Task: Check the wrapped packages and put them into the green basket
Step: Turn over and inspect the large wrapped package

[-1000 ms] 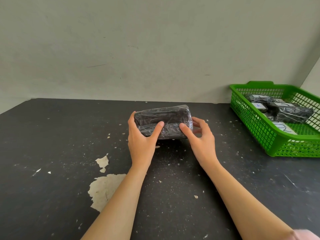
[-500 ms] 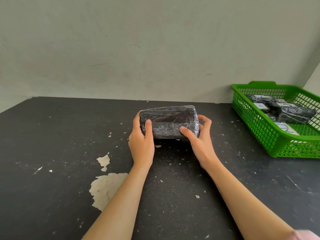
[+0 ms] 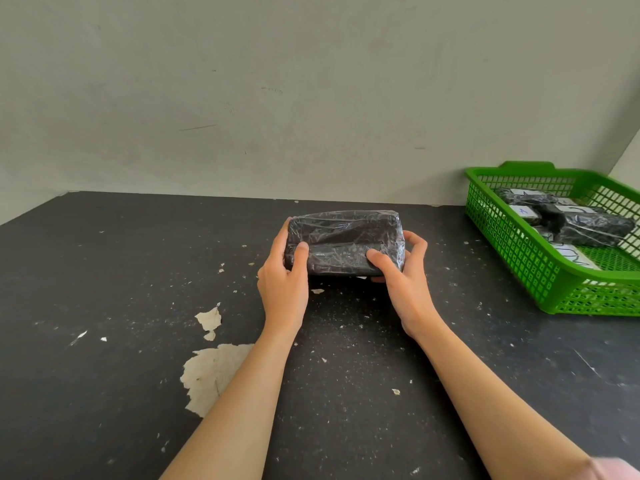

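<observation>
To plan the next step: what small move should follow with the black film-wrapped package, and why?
Probably lift the black film-wrapped package toward the green plastic mesh basket: left hand and right hand grip its ends, and it is not inside yet.

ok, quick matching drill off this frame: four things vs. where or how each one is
Things
1. wrapped package
2. green basket
3. left hand
4. peeled patch

Place or state
a. far right of the table, other packages inside
b. grips the wrapped package's left end
c. dark, under clear film, mid-table
d. pale, beside the left forearm

Pairs: 1-c, 2-a, 3-b, 4-d
</observation>
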The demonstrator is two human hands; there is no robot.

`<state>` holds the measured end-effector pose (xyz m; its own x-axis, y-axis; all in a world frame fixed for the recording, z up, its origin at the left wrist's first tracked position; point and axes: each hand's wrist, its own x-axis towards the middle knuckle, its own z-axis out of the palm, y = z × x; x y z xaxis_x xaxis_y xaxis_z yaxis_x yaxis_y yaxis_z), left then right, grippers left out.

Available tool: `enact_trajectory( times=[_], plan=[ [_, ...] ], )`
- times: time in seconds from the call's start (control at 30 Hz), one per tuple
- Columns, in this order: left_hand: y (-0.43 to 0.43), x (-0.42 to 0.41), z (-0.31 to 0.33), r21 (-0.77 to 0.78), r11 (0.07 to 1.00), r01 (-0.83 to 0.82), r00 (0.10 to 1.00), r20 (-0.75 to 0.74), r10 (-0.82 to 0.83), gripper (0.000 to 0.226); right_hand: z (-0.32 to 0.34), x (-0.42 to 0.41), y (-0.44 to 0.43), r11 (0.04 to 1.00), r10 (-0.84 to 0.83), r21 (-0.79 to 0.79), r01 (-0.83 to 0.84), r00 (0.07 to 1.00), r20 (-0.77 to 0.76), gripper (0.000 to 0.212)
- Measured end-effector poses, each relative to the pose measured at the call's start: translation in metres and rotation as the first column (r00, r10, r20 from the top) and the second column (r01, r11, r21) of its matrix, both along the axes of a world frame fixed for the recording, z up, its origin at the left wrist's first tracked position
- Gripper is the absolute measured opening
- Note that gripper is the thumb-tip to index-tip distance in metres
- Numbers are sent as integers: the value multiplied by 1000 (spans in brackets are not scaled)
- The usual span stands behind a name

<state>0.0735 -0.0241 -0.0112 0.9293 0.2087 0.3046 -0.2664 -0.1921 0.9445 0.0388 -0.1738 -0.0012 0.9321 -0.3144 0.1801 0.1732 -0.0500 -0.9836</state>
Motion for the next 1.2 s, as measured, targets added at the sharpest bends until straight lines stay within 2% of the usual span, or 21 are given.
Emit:
enact_trajectory(
  times=[0.3, 0.47, 0.6, 0.67, 0.83, 1.03, 1.2],
  plan=[
    [-2, 3, 0, -115, 991, 66, 998, -10, -68, 47, -1, 2, -2, 999, -25, 26, 26, 999, -27, 46],
    [-1, 2, 0, -107, 991, 76, 997, -3, -77, 48, 0, 2, -2, 999, -24, 30, 24, 999, -25, 45],
    [-1, -6, 5, -15, 997, 76, 997, 19, -76, 63, 0, 2, -1, 999, -30, 16, 31, 999, -20, 43],
    [-1, -7, 5, -22, 997, 68, 998, 15, -68, 65, 0, 3, -2, 999, -27, 21, 27, 999, -26, 38],
    [-1, -8, 5, 7, 998, 62, 998, 27, -62, 62, 1, 4, -3, 1000, -29, 7, 29, 997, -65, 28],
    [-1, -10, 8, -29, 997, 76, 996, 47, -75, 56, 4, 5, -2, 995, -87, 48, 89, 995, -55, 27],
    [-2, -10, 8, -13, 998, 63, 997, 46, -62, 56, 4, 4, -2, 997, -72, 37, 74, 995, -68, 27]
  ],
)
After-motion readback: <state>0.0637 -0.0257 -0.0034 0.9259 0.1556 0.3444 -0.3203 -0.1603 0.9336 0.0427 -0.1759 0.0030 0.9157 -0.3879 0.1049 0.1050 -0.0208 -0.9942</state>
